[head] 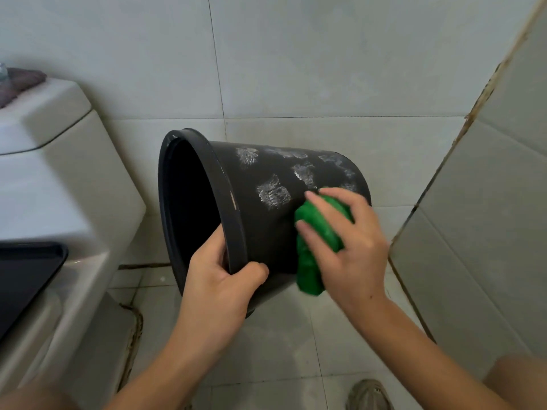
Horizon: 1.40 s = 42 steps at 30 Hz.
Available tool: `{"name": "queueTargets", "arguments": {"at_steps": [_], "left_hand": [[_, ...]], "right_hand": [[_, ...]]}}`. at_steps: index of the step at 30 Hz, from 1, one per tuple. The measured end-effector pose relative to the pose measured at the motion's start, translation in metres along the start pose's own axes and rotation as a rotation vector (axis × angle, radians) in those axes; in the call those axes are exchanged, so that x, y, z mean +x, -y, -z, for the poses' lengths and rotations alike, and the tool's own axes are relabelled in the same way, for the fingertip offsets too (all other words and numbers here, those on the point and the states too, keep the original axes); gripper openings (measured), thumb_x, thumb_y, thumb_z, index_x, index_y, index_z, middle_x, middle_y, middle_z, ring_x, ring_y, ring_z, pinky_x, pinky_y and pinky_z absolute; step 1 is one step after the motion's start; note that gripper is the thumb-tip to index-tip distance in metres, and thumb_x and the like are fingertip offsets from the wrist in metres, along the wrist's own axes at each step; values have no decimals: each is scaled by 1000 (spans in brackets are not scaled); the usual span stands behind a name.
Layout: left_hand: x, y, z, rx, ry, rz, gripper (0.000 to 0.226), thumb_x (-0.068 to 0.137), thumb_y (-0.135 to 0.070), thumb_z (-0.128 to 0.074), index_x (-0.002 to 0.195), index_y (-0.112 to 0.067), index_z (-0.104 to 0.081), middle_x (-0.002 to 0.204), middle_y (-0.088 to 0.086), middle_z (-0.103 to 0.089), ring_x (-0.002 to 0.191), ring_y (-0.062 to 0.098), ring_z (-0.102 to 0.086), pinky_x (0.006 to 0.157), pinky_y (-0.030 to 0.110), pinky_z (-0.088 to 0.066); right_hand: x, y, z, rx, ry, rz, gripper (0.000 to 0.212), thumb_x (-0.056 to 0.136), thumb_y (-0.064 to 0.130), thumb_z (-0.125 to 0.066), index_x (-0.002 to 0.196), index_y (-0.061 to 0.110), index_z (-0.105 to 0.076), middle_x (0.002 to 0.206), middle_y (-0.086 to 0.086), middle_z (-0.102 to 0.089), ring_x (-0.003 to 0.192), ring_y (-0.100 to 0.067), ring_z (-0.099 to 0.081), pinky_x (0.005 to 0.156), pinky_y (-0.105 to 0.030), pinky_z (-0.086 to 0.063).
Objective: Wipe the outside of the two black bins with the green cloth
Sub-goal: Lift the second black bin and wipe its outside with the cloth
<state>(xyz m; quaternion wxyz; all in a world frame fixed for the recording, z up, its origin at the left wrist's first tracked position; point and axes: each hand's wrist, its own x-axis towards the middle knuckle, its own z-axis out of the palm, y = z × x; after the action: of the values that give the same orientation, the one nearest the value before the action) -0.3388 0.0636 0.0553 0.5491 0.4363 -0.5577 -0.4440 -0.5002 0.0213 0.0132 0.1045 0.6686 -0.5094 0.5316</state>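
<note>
A shoe (pixel 370 395) stands on the pale tiled floor (pixel 281 344), a white toilet (pixel 59 202) to the left. Above the floor, the left hand (pixel 219 285) clamps the rim of the tilted black bin (pixel 266 220), mouth facing left. The right hand (pixel 346 244) presses the bunched green cloth (pixel 316 247) against its side, where whitish smears show. Tiled wall (pixel 296 60) lies behind.

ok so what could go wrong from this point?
The left hand holds the tilted black bin only by its rim, so a hard push from the right hand could twist it loose. The bunched green cloth covers little, so the white smears higher up might get missed.
</note>
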Motion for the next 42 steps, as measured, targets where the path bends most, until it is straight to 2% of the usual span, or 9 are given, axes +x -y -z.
{"name": "queueTargets", "arguments": {"at_steps": [4, 8, 12, 16, 21, 26, 31, 38, 42], "left_hand": [[-1, -3, 0, 3, -2, 10, 41, 64, -5, -55, 76, -41, -70, 63, -8, -64, 62, 3, -60, 57, 20, -50], [1, 1, -4, -12, 2, -3, 39, 64, 0, -54, 81, -32, -70, 70, 14, -58, 69, 24, -55, 61, 49, -51], [2, 2, -2, -66, -7, 22, 40, 58, -4, -61, 82, -34, -72, 69, 1, -65, 71, 19, -63, 66, 42, -54], [6, -2, 10, -176, -85, 93, 44, 58, -2, -56, 77, -37, -75, 75, -4, -73, 74, 11, -69, 64, 28, -55], [12, -9, 31, -226, -71, 126, 42, 61, 4, -58, 75, -32, -75, 83, 0, -74, 79, 18, -71, 73, 39, -53], [9, -7, 30, -206, -36, 112, 43, 59, -1, -56, 81, -33, -76, 88, 2, -74, 85, 21, -70, 77, 39, -52], [10, -8, 37, -161, -15, 88, 43, 53, -5, -64, 85, -32, -75, 90, 5, -73, 89, 28, -68, 85, 52, -51], [17, -6, 50, -90, -14, 79, 39, 59, -3, -60, 86, -28, -74, 89, 10, -72, 94, 44, -63, 82, 54, -49], [17, -7, 55, -66, 42, 40, 39, 60, -2, -61, 84, -29, -75, 85, 7, -73, 84, 32, -68, 72, 43, -55]], "right_hand": [[0, -7, -5, 5, -39, -166, 37, 90, 38, -59, 117, 15, -71, 116, -5, -63, 104, -24, -61, 92, -11, -37], [-5, 28, -6, 54, -25, 130, 34, 93, 34, -62, 116, 11, -71, 115, -12, -65, 105, -28, -61, 94, -30, -47], [-7, 17, -1, 39, -41, 276, 31, 92, 30, -67, 116, 11, -70, 113, -14, -66, 103, -30, -62, 93, -33, -49], [-9, -26, 1, -24, -68, -27, 36, 91, 34, -61, 117, 11, -70, 117, -12, -63, 106, -25, -59, 99, -14, -37], [0, -53, 5, 59, -113, -399, 42, 89, 45, -53, 118, 18, -68, 118, 7, -53, 108, -13, -54, 91, -1, -30], [4, -56, 12, 66, -105, -459, 43, 88, 48, -48, 111, 17, -66, 114, 7, -54, 98, 2, -48, 84, 0, -32], [22, -57, 21, 200, 63, -605, 15, 94, 41, -58, 92, 27, -54, 84, 9, -58, 77, -5, -56, 70, -28, -45], [35, -62, 25, 334, 74, -655, 16, 95, 34, -60, 83, 26, -52, 78, 9, -56, 63, 7, -53, 62, -19, -43], [42, -63, 30, 402, 81, -650, 16, 96, 31, -59, 83, 22, -54, 76, 7, -55, 60, 7, -53, 57, -12, -44]]}}
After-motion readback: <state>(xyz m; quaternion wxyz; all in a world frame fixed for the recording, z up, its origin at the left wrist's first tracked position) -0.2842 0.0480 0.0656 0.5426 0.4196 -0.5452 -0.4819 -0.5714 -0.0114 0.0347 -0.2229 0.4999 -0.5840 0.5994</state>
